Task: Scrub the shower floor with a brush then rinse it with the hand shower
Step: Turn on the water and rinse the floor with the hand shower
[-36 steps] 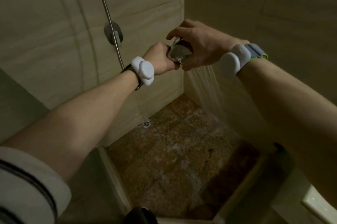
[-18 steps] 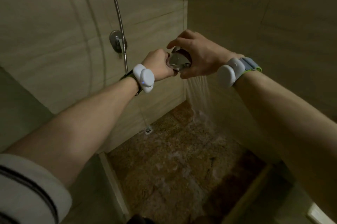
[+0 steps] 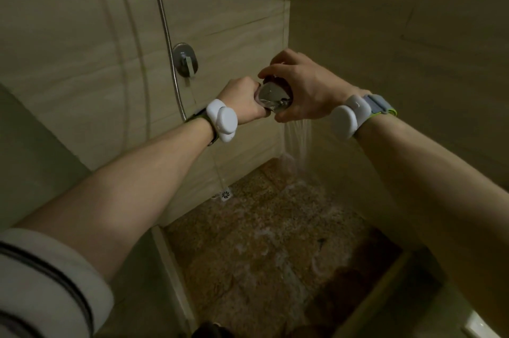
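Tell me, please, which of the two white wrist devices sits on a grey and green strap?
The one on the right wrist: its grey, green-edged strap shows behind it. The left wrist device has a dark band.

- Both hands held the chrome hand shower out over the shower floor.
- The left hand gripped its handle; the right hand curled over the head.
- Water fell from the head onto the floor's far corner.
- A metal hose hung beside the wall valve.
- A white drain sat at the wall's foot.
- White wrist devices showed on both wrists.
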